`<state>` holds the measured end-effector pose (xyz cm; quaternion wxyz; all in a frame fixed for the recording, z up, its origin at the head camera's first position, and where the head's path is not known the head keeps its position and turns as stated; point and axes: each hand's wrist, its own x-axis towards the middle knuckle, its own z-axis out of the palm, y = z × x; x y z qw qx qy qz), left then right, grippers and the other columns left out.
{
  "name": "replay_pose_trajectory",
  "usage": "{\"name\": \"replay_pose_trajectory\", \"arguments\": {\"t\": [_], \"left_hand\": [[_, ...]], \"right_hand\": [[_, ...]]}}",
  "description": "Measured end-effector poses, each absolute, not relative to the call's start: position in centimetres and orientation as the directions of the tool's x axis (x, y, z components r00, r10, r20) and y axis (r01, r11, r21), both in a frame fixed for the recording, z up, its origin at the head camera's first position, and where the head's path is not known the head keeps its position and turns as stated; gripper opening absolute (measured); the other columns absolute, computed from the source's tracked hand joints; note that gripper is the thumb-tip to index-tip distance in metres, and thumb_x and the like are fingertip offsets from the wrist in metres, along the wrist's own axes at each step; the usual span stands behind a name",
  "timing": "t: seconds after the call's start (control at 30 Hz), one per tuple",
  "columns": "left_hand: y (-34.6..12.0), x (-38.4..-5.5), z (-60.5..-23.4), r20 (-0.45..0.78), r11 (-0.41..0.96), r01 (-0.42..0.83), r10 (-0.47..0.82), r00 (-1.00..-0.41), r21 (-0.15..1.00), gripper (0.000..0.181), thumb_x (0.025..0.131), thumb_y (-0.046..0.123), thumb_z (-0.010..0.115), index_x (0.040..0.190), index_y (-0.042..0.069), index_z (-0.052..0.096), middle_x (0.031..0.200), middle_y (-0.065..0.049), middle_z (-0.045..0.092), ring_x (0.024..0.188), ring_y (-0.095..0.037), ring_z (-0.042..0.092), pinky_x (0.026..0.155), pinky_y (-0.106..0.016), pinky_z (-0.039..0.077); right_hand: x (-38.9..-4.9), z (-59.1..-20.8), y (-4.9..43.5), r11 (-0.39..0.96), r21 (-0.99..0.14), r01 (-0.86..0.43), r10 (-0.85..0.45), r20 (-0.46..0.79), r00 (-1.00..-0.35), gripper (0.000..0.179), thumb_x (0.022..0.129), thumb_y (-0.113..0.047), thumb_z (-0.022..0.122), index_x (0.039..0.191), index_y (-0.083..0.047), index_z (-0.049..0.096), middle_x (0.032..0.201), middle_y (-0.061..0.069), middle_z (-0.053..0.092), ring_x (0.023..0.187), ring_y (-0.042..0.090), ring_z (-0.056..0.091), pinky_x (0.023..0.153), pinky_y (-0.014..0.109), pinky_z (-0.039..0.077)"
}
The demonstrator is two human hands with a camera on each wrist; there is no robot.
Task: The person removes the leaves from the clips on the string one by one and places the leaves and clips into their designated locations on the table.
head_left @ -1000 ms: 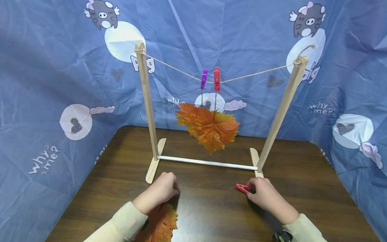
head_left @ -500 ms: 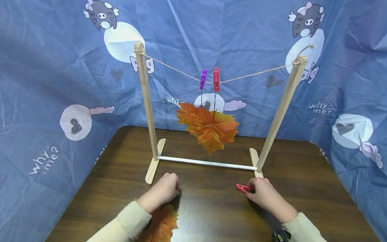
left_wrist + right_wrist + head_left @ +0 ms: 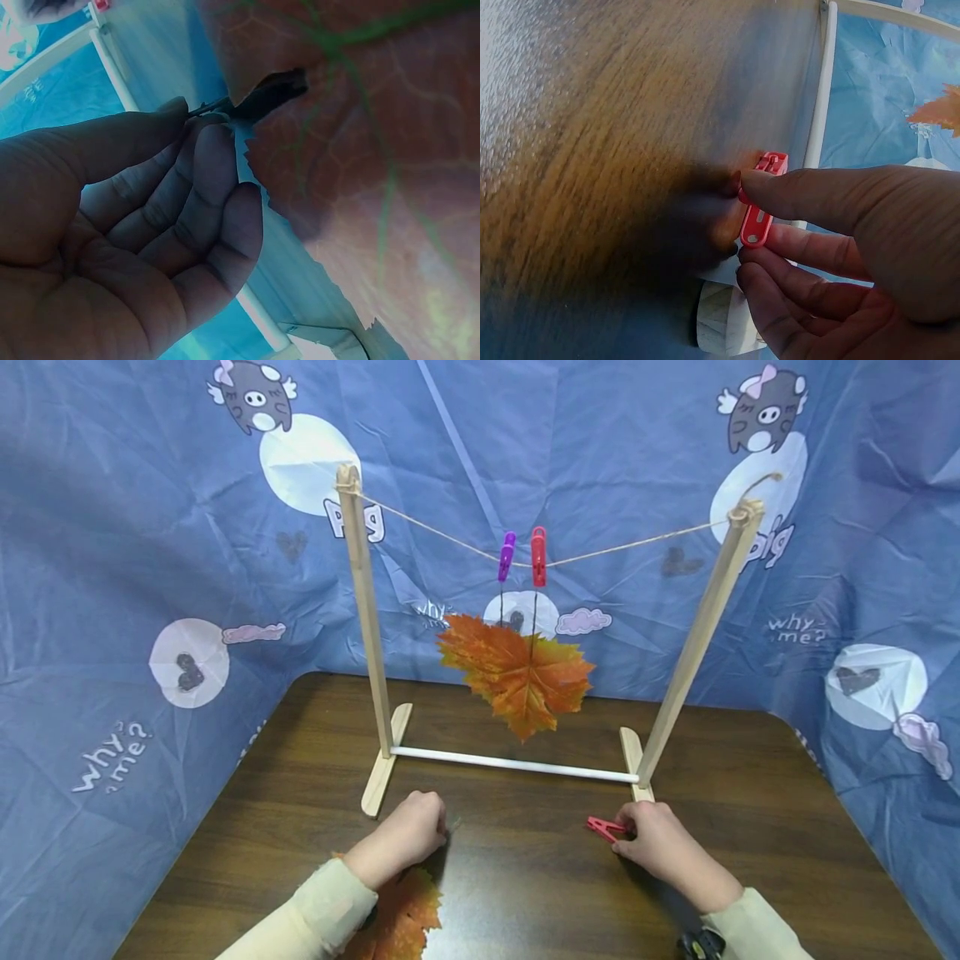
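Note:
My left hand (image 3: 408, 832) is low over the table, left of the middle. Its thumb and fingertips pinch the thin stem of an orange maple leaf (image 3: 411, 912), which is partly covered by my forearm. Up close in the left wrist view, the leaf (image 3: 390, 165) fills the right side and shows green veins. My right hand (image 3: 660, 842) pinches a red clothespin (image 3: 603, 828) near the stand's right foot. The right wrist view shows that clothespin (image 3: 757, 221) between thumb and fingers. Another leaf cluster (image 3: 525, 677) hangs by its stems from a purple clothespin (image 3: 506, 557) and a red one (image 3: 538, 557).
A wooden stand has a left post (image 3: 365, 618), a right post (image 3: 699, 647) and a white crossbar (image 3: 517, 764). Twine (image 3: 637, 542) sags between the post tops. Blue printed cloth (image 3: 630, 435) surrounds the brown table (image 3: 540, 893) at the back and sides.
Over the last second my left hand has shifted slightly right and toward me, still pinching the leaf's stem. My right hand and its clothespin have hardly moved.

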<state>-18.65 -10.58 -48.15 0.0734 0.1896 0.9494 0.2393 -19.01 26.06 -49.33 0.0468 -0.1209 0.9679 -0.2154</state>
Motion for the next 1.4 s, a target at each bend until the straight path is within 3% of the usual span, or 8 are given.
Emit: {"name": "replay_pose_trajectory", "arguments": {"t": [0.3,0.7,0.97,1.17,1.4], "left_hand": [[-10.7,-18.4,-47.9,-0.013,0.804,0.348,0.404,-0.915,0.483,0.029,0.071,-0.005,0.079,0.056,0.011,0.061,0.055,0.005,0.055,0.053,-0.012,0.049,0.05,-0.031,0.046],[-11.1,-18.6,-47.3,0.028,0.789,0.356,0.397,-0.917,0.501,0.024,0.072,0.0,0.079,0.058,0.014,0.066,0.056,0.008,0.059,0.053,-0.01,0.051,0.052,-0.033,0.047],[-11.1,-19.1,-46.5,0.09,0.749,0.366,0.383,-0.919,0.552,0.006,0.078,0.0,0.08,0.077,0.002,0.074,0.071,-0.003,0.069,0.067,-0.018,0.064,0.064,-0.037,0.054],[-11.1,-19.3,-45.4,0.149,0.679,0.389,0.385,-0.911,0.622,0.013,0.08,0.0,0.08,0.091,-0.005,0.075,0.08,-0.009,0.072,0.075,-0.022,0.068,0.069,-0.036,0.055],[-11.3,-19.5,-44.0,0.214,0.609,0.414,0.375,-0.902,0.676,0.011,0.084,0.002,0.079,0.094,-0.001,0.076,0.08,0.001,0.07,0.072,-0.01,0.064,0.067,-0.028,0.053]], "right_hand": [[-19.0,-48.9,26.1,0.876,-0.434,-0.21,-0.259,-0.055,-0.964,0.023,0.072,-0.007,0.09,0.086,-0.005,0.072,0.077,-0.002,0.065,0.072,0.016,0.061,0.069,0.042,0.052],[-19.0,-47.8,26.5,0.852,-0.433,-0.294,-0.295,0.066,-0.953,0.025,0.072,-0.011,0.09,0.088,-0.003,0.073,0.078,0.001,0.066,0.071,0.018,0.061,0.066,0.041,0.052],[-19.0,-46.6,26.7,0.833,-0.47,-0.292,-0.286,0.087,-0.954,0.024,0.077,-0.01,0.087,0.095,0.0,0.075,0.079,0.001,0.067,0.074,0.018,0.062,0.066,0.04,0.052],[-19.0,-45.5,26.7,0.814,-0.507,-0.283,-0.271,0.098,-0.957,0.024,0.08,-0.009,0.085,0.099,0.001,0.075,0.087,0.006,0.071,0.08,0.023,0.067,0.07,0.042,0.054],[-18.7,-43.7,26.5,0.787,-0.565,-0.248,-0.243,0.085,-0.966,0.03,0.081,-0.015,0.086,0.104,0.001,0.076,0.094,0.009,0.073,0.086,0.029,0.069,0.075,0.044,0.055]]}}
